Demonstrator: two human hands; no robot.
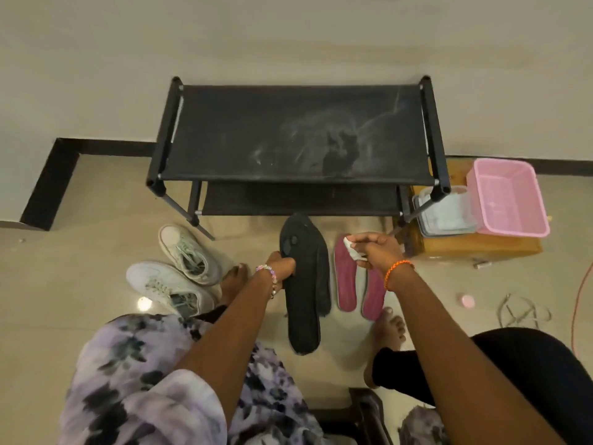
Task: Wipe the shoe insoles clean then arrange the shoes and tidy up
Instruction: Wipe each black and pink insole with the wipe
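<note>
Black rubber fills my left hand (282, 268): I grip one black flip-flop (303, 284) by its edge, tilted up off the floor, with its partner (324, 281) seemingly lying just behind it. My right hand (373, 250) pinches a small crumpled white wipe (351, 248) between thumb and fingers, hovering above the toe end of the pink pair (359, 284), which lies side by side on the floor just to the right of the black ones.

I judge I'm in the middle of the wiping stage. I can't tell from here which insoles are already clean. The white sneakers (179, 271) sit on the floor to my left, near my foot. Nothing is arranged yet: both tiers of the black shoe rack (298, 136) hold no shoes, and its top fabric shows pale dusty smears. So the putting away and tidying are all left, as far as I can see.

The floor is glossy beige tile (96, 203), with a light reflected beside the sneakers. The rack stands against a cream wall with a dark skirting. To its right, a pink basket (507, 197) and a clear lidded container (446, 210) rest on a cardboard box (481, 245). Further right lie a small pink round thing (466, 300), some tangled cord, and an orange cable.
</note>
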